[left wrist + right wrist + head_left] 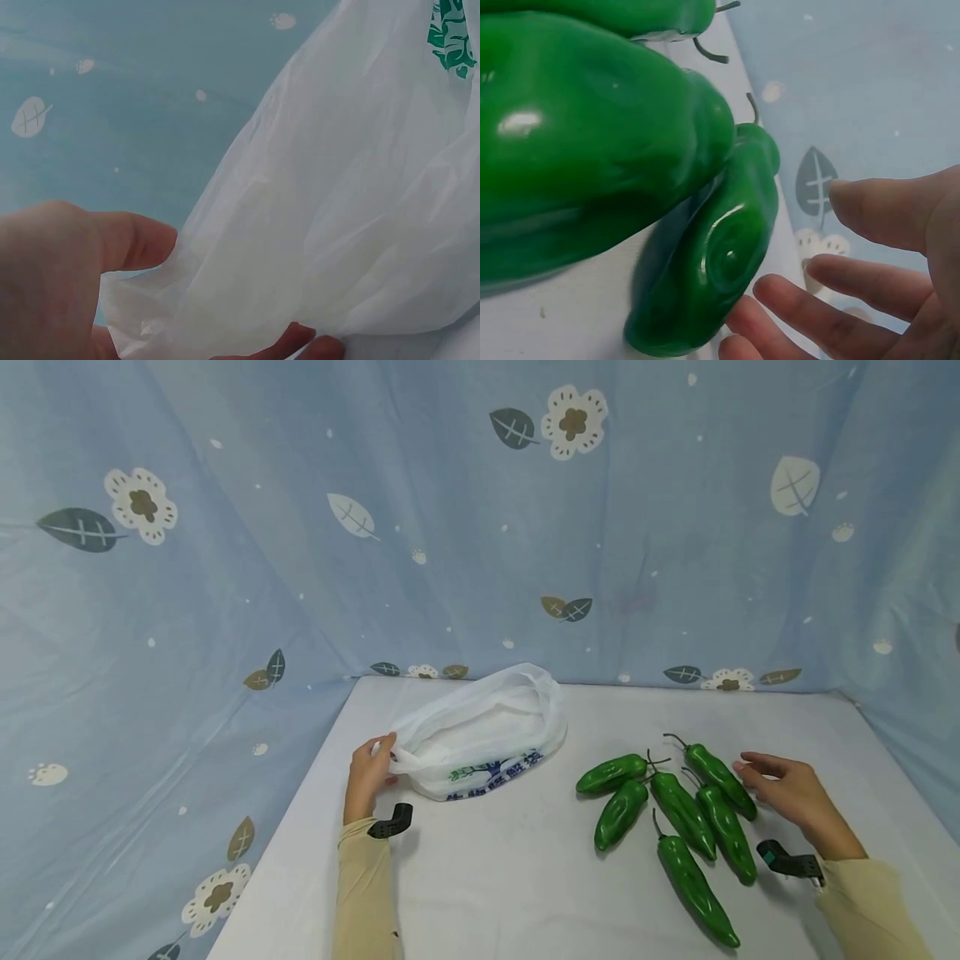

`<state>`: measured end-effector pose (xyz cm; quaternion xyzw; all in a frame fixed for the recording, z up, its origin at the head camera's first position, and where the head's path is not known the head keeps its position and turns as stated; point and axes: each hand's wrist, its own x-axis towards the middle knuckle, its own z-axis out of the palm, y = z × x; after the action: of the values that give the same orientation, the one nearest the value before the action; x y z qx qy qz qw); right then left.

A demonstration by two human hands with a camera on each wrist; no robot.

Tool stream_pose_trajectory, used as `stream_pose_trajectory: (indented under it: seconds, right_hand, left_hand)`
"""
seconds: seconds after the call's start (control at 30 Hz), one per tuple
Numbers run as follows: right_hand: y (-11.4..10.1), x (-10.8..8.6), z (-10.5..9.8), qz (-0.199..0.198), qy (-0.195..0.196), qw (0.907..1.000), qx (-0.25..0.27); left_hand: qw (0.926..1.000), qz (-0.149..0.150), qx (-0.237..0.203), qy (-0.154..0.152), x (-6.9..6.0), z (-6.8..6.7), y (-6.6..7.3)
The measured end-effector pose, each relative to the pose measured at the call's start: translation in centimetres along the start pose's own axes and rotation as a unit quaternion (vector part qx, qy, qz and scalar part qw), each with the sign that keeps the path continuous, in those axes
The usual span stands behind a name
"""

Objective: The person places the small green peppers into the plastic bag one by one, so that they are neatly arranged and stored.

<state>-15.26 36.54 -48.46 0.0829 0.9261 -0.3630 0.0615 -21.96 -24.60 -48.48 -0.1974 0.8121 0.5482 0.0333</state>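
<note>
A white plastic bag [480, 727] with green and blue print lies with its mouth spread at the table's back left. My left hand [369, 770] grips the bag's left end; in the left wrist view, the thumb [142, 240] and fingers are around the thin plastic [255, 277]. Several green peppers with thin stems lie grouped on the right. Beside the rightmost pepper [720, 781] is my right hand [791, 793], its fingers spread and holding nothing. The right wrist view shows that hand [877, 277] with fingertips close to a pepper [720, 240]; whether they touch is unclear.
A white-covered table [480, 877] lies under everything. Behind it and at both sides hangs a light blue curtain [450, 568] with flowers and leaves. The lowest pepper [697, 889] lies nearest the front edge. Each wrist carries a small black mount.
</note>
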Motion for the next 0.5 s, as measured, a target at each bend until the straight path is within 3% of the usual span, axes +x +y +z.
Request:
stream_pose_trajectory:
  seconds: [0.5]
  right_hand:
    - [0.38, 0.24, 0.70, -0.009, -0.023, 0.9996, -0.011]
  left_hand:
    - [0.9999, -0.002, -0.010, -0.011, -0.22, 0.33, 0.11]
